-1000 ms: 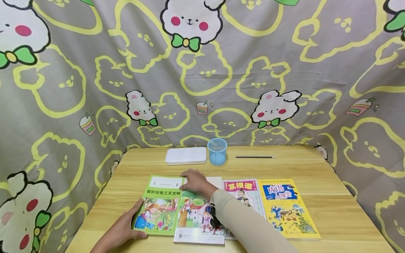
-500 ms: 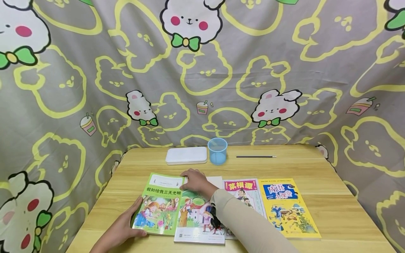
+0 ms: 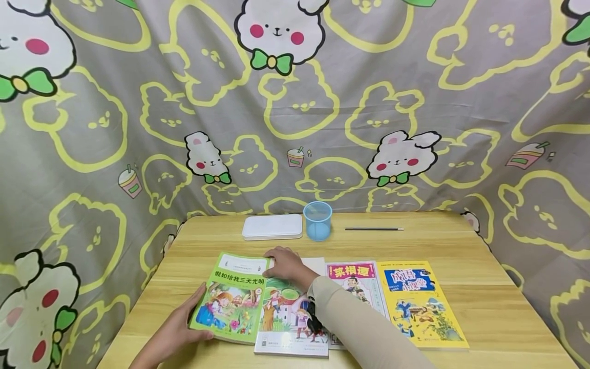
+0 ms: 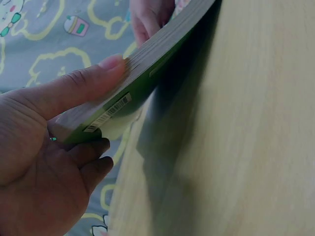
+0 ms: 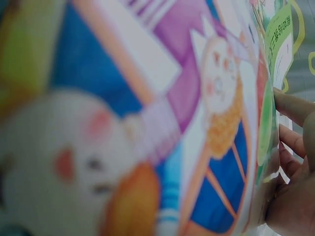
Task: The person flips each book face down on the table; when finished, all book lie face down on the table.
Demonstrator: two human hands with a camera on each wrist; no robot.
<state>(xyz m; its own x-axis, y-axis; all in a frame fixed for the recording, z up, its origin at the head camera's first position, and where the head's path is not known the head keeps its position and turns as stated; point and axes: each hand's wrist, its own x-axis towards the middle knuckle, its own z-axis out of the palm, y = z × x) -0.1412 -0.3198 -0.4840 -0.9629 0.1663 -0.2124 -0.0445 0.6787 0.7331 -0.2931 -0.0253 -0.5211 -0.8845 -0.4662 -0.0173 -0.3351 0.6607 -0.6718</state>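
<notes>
My left hand [image 3: 177, 325] grips a green-covered book [image 3: 234, 302] by its left side. In the left wrist view the thumb [image 4: 93, 81] presses the page edges and the other fingers are below. That side of the book is raised off the table, a shadow under it, and the barcode on its back shows. My right hand [image 3: 288, 266] rests on the upper part of a second illustrated book [image 3: 288, 343], its fingertips at the green book's upper right corner. In the right wrist view the second book's cover [image 5: 172, 123] fills most of the picture, with fingers at its far edge.
A pink-titled book [image 3: 357, 279] is partly behind my right forearm, with a yellow book [image 3: 424, 307] to its right. Farther back on the wooden table [image 3: 461, 246] are a white case [image 3: 272, 227], a blue cup [image 3: 318, 223] and a pencil [image 3: 373, 229]. Patterned cloth [image 3: 322, 123] hangs behind.
My left hand has raised the left side of the green book, which now tilts toward the right. The right hand stays in place on the second book.
</notes>
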